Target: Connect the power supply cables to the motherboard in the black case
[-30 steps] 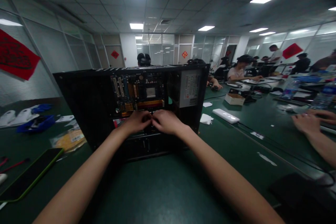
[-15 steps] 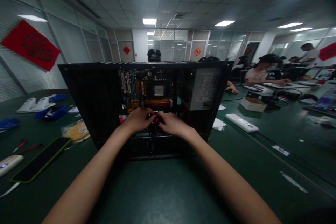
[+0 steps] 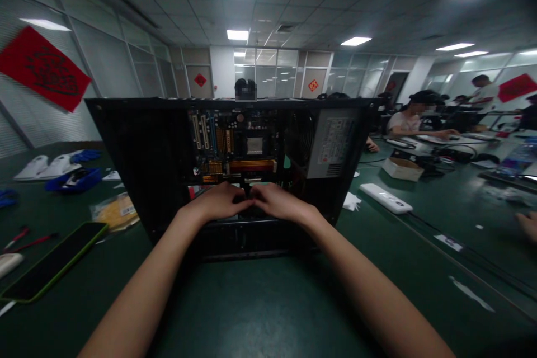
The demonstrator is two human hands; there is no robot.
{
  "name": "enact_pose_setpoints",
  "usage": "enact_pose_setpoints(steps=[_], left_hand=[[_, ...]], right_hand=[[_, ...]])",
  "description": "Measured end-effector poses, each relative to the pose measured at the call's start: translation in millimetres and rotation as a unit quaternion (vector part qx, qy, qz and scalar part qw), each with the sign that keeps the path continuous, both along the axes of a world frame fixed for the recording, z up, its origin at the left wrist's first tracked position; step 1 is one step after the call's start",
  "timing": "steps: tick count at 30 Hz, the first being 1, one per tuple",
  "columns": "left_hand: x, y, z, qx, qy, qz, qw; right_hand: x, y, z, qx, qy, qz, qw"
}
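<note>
An open black computer case (image 3: 130, 151) stands in front of me, its inside facing my way. Within it are a motherboard (image 3: 218, 131) with a bare square processor (image 3: 254, 146), orange and red memory slots (image 3: 251, 166) and a silver power supply (image 3: 333, 145). My left hand (image 3: 218, 201) and my right hand (image 3: 274, 201) reach into the case below the memory slots. Their thumbs meet in the middle, and the other fingers curl down out of sight. Both hands look closed around something dark that I cannot make out.
On the green table (image 3: 251, 313), a phone (image 3: 54, 260), a bagged yellow item (image 3: 115, 210) and a blue tray (image 3: 73, 180) lie to the left. A white power strip (image 3: 386, 198) and a cardboard box (image 3: 401, 169) are right. Other people sit beyond.
My hands have shifted slightly, thumbs now together, and the red bits between them are no longer visible. The view has moved a little. Another person's hand shows at the right edge.
</note>
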State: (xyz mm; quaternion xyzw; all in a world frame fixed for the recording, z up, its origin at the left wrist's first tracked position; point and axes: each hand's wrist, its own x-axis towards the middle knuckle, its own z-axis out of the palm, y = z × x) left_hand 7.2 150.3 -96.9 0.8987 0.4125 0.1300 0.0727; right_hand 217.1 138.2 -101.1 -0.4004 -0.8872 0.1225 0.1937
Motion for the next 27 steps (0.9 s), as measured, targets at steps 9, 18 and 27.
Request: enact_pose_setpoints(steps=[9, 18, 27], left_hand=[[1, 3, -1.4, 0.037, 0.064, 0.034, 0.997], [4, 2, -0.1, 0.044, 0.09, 0.038, 0.994], [4, 0, 1.9, 0.05, 0.106, 0.022, 0.993]], right_hand=[[-2, -6, 2.6, 0.046, 0.026, -0.01, 0.999], [-5, 6, 4.0, -0.182, -0.162, -0.072, 0.967], [-3, 9, 6.0, -0.241, -0.217, -0.054, 0.945]])
